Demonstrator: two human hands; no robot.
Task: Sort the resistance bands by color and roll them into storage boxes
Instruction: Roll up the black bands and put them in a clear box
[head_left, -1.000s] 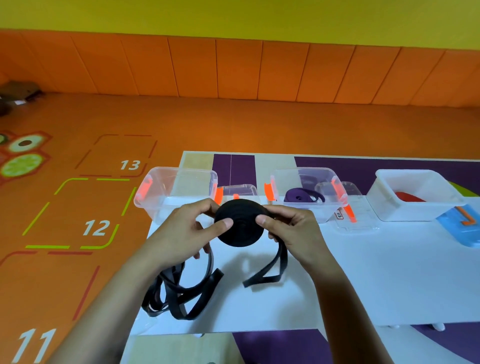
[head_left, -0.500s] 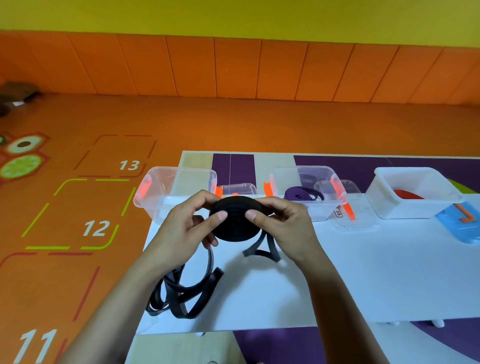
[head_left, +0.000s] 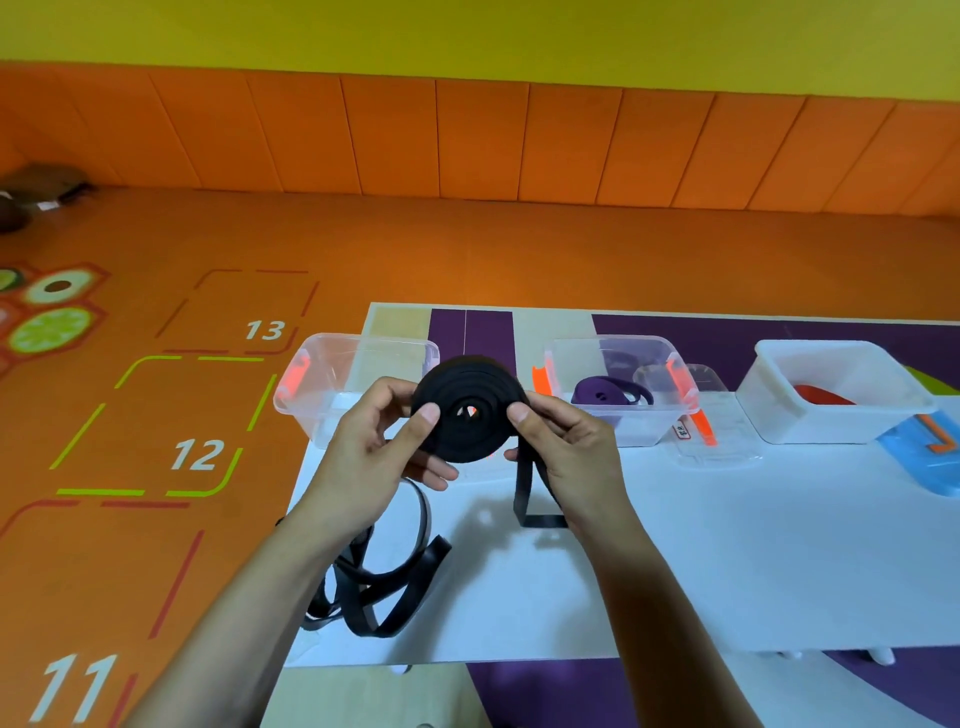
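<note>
Compared with half a second ago, the black roll (head_left: 467, 410) now sits higher and has turned. Its flat spiral face, seen nearly edge-on before, faces the person, and the hole at its centre shows. The loose tail (head_left: 524, 488), which looped under the right hand then, now drops almost straight down from the roll's right edge, with its folded end resting on the white table (head_left: 727, 545).

The roll is held in the air just right of the empty clear box (head_left: 332, 384), about level with that box's rim. It stands upright as a disc, its winding axis pointing toward the person. The tail's long axis runs vertically.

The left hand (head_left: 374, 447) pinches the roll's left edge, thumb on the face and curled fingers behind. The right hand (head_left: 566, 452) pinches the right edge the same way, with its lower fingers curled near the tail.

A tangle of black bands (head_left: 384, 587) lies on the table on the person's side of the empty box. To the right of that box stands a clear box (head_left: 623, 348) holding a purple band (head_left: 608, 392). Farther right is a white box (head_left: 810, 421) holding a red band (head_left: 821, 394).
</note>
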